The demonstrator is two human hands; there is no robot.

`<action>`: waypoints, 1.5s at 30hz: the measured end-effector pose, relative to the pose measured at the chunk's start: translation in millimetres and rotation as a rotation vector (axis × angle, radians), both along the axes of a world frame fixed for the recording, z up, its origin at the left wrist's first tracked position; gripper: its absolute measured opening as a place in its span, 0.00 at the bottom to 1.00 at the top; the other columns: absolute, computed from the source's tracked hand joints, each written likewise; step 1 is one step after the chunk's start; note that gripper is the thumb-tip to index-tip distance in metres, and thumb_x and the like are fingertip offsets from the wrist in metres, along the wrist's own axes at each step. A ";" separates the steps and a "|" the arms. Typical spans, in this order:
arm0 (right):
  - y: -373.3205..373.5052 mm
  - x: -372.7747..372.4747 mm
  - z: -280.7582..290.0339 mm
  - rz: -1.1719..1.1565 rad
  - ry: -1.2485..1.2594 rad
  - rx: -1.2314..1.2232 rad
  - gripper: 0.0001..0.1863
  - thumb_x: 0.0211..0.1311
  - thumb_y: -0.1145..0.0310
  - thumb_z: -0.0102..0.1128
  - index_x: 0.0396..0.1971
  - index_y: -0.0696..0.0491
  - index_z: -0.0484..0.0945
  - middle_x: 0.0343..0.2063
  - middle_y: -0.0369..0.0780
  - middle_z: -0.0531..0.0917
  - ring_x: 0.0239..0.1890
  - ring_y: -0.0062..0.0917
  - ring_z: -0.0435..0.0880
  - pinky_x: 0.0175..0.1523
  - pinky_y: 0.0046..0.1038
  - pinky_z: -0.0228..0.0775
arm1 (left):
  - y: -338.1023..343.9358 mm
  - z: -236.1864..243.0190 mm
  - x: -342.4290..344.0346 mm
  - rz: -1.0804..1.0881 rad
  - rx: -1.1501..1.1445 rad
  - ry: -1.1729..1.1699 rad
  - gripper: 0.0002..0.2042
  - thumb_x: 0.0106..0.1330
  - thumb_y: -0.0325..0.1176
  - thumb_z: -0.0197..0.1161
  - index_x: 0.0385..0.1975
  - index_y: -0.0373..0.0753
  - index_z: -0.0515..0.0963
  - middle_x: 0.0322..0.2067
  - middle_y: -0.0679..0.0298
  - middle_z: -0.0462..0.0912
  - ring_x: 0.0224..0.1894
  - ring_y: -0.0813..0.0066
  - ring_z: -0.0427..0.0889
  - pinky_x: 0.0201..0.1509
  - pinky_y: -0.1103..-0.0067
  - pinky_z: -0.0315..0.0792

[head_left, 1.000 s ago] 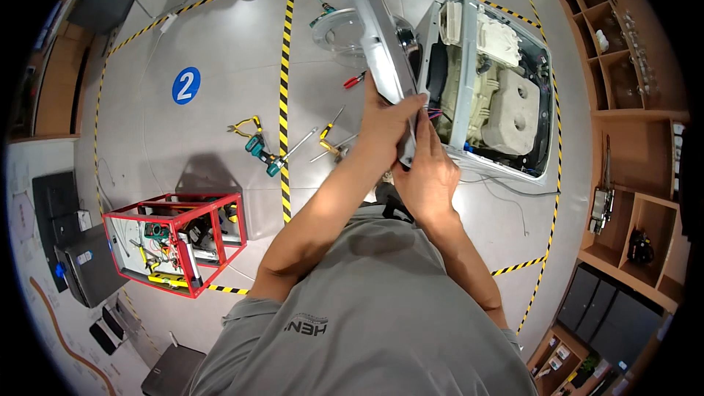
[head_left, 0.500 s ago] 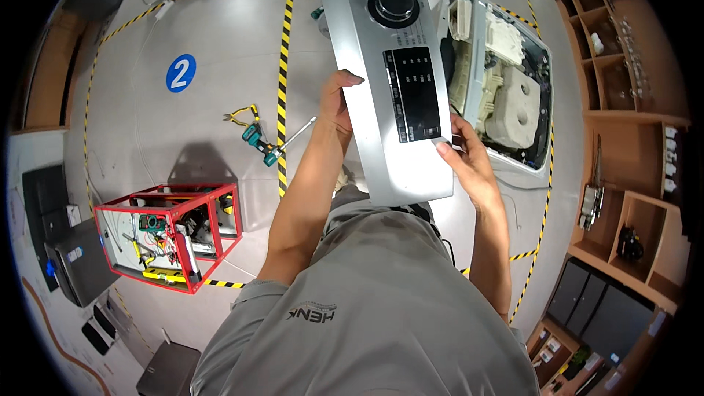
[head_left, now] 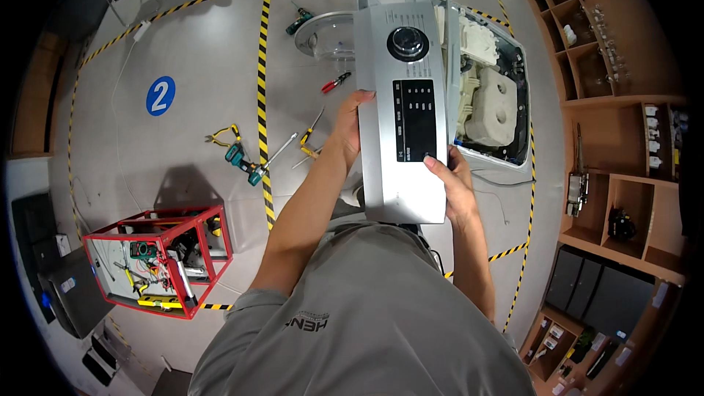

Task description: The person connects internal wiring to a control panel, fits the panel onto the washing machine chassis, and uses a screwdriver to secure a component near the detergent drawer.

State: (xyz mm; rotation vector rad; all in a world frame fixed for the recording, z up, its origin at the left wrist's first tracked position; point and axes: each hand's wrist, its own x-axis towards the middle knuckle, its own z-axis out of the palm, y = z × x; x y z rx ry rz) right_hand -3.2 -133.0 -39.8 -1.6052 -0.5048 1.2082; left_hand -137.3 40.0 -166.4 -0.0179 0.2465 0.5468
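Silver control panel [head_left: 403,117] held left of open appliance [head_left: 493,114], face up. Left hand [head_left: 350,126] and right hand [head_left: 458,185] grip opposite edges, thumbs on top, fingers curled in, partly hidden; paired hold likely balances long panel.

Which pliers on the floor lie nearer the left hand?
The red-handled pliers, ahead of the left hand; the yellow-handled pliers lie farther left, by a drill.

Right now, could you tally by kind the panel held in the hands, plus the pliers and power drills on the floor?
Control panel: 1
Yellow-handled pliers: 1
Red-handled pliers: 1
Teal power drills: 2
Total: 5
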 end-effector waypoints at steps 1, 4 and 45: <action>-0.7 0.9 -3.0 -0.023 -0.042 0.001 0.31 0.50 0.68 0.75 0.50 0.64 0.67 0.40 0.48 0.80 0.41 0.28 0.82 0.46 0.29 0.76 | -3.8 7.2 3.8 0.016 0.078 0.102 0.26 0.58 0.44 0.64 0.52 0.34 0.74 0.44 0.54 0.82 0.46 0.60 0.83 0.51 0.64 0.77; 0.4 -1.7 -1.9 -0.044 -0.238 -0.045 0.31 0.48 0.70 0.76 0.48 0.63 0.68 0.39 0.46 0.81 0.40 0.28 0.82 0.46 0.29 0.76 | -9.5 9.0 17.1 -0.014 0.075 0.174 0.28 0.62 0.50 0.63 0.56 0.37 0.72 0.49 0.57 0.80 0.51 0.62 0.80 0.56 0.64 0.74; -38.8 169.8 -10.1 -0.374 -0.562 -0.264 0.29 0.43 0.71 0.78 0.46 0.63 0.72 0.37 0.43 0.80 0.39 0.25 0.79 0.46 0.26 0.73 | -146.7 -202.7 -252.3 -0.348 -0.115 1.495 0.16 0.69 0.41 0.55 0.53 0.42 0.73 0.32 0.68 0.80 0.30 0.80 0.78 0.35 0.79 0.72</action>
